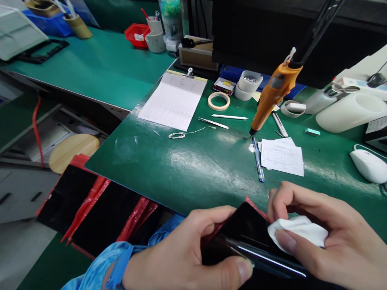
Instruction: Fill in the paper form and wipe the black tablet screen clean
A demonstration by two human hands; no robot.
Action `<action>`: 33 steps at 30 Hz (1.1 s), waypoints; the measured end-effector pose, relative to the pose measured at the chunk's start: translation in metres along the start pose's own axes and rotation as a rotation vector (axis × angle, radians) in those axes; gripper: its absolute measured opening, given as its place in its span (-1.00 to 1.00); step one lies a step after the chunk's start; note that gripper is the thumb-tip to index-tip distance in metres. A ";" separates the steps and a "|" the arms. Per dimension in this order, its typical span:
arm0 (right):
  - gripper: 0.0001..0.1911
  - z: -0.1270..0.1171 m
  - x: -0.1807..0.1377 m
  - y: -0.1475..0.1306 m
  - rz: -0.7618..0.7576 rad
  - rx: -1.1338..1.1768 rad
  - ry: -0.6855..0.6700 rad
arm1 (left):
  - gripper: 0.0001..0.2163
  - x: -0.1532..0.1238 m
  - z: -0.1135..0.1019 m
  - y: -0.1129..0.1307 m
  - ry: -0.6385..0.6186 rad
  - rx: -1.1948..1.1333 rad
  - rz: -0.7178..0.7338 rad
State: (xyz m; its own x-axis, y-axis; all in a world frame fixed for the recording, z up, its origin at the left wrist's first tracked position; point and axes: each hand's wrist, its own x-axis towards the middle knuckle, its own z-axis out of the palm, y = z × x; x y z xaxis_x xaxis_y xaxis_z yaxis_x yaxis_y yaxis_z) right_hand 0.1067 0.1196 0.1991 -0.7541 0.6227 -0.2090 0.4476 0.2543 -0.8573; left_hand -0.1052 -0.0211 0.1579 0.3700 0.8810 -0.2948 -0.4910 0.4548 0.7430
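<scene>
My left hand point(193, 249) grips the left end of a glossy black panel point(244, 229), thumb on its shiny face. Red film point(254, 206) shows along the panel's far edge. A folded white cloth point(298, 230) is pinched between the thumb and fingers of my right hand point(326, 233), close above the panel; whether it touches the surface I cannot tell. The panel's lower part runs out of the picture. Beyond my hands a blue pen point(258, 161) lies beside printed paper slips point(282, 157) on the green mat point(193, 169).
An orange electric screwdriver point(273, 88) hangs tip-down over the mat. Tweezers point(213, 123), a tape roll point(219, 101) and a clipboard point(175, 98) lie farther back. Black panels with red film point(99, 217) stand below the table's left edge. A white mouse point(369, 164) sits at right.
</scene>
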 end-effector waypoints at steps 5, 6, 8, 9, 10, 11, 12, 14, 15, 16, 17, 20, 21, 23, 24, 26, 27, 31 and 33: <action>-0.92 0.004 0.004 -0.010 0.029 -0.013 0.047 | -0.83 0.001 -0.001 -0.001 -0.001 0.063 -0.004; -0.94 0.005 0.004 -0.011 0.024 -0.018 0.053 | -0.83 0.002 -0.001 -0.001 -0.003 0.075 -0.006; -0.90 0.006 0.002 -0.010 0.015 -0.046 0.066 | -0.83 0.002 -0.001 -0.001 0.001 0.102 0.004; -0.89 0.007 0.000 -0.009 0.012 -0.074 0.073 | -0.83 0.002 -0.001 -0.001 0.002 0.117 0.015; -0.88 0.008 -0.002 -0.008 0.007 -0.102 0.079 | -0.82 0.002 -0.001 -0.001 0.009 0.130 0.024; -0.87 0.009 -0.004 -0.007 0.004 -0.130 0.086 | -0.81 0.002 -0.001 -0.001 0.014 0.136 0.029; -0.85 0.009 -0.006 -0.006 0.002 -0.151 0.095 | -0.80 0.002 0.000 -0.002 0.020 0.136 0.028; -0.81 0.009 -0.009 -0.004 -0.001 -0.178 0.119 | -0.77 0.002 0.000 -0.002 0.037 0.125 0.013; -0.80 0.009 -0.009 -0.004 -0.002 -0.184 0.133 | -0.76 0.002 0.001 -0.003 0.042 0.121 0.005; -0.79 0.009 -0.010 -0.004 -0.004 -0.188 0.148 | -0.75 0.002 0.001 -0.003 0.048 0.121 -0.003; -0.79 0.009 -0.010 -0.004 -0.007 -0.193 0.159 | -0.74 0.002 0.001 -0.003 0.048 0.126 -0.010; -0.81 0.009 -0.009 -0.004 -0.035 -0.191 0.172 | -0.72 0.002 0.000 -0.003 0.043 0.133 -0.007; -0.82 0.009 -0.009 -0.004 -0.048 -0.190 0.174 | -0.73 0.002 0.000 -0.003 0.039 0.132 -0.005; -0.81 0.010 -0.010 -0.003 -0.060 -0.192 0.166 | -0.75 0.002 -0.001 -0.003 0.033 0.132 -0.001; -0.80 0.010 -0.010 -0.002 -0.058 -0.195 0.157 | -0.76 0.002 -0.001 -0.003 0.035 0.133 -0.001; -0.80 0.011 -0.011 -0.001 -0.045 -0.197 0.138 | -0.75 0.001 -0.001 -0.002 0.036 0.132 -0.008; -0.80 0.011 -0.011 -0.001 -0.038 -0.195 0.131 | -0.75 0.001 -0.001 -0.002 0.038 0.133 -0.016; -0.81 0.010 -0.011 -0.003 -0.017 -0.168 0.095 | -0.74 0.001 -0.003 -0.003 0.031 0.147 -0.024; -0.81 0.009 -0.009 -0.005 -0.010 -0.150 0.083 | -0.75 0.002 -0.004 -0.004 0.021 0.155 -0.013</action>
State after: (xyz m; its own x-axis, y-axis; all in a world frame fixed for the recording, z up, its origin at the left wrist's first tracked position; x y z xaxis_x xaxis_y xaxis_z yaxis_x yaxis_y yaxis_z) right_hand 0.1063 0.1060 0.2010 -0.7193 0.6771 -0.1554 0.5114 0.3647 -0.7781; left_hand -0.1058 -0.0208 0.1522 0.3582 0.8785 -0.3161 -0.3578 0.4418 0.8227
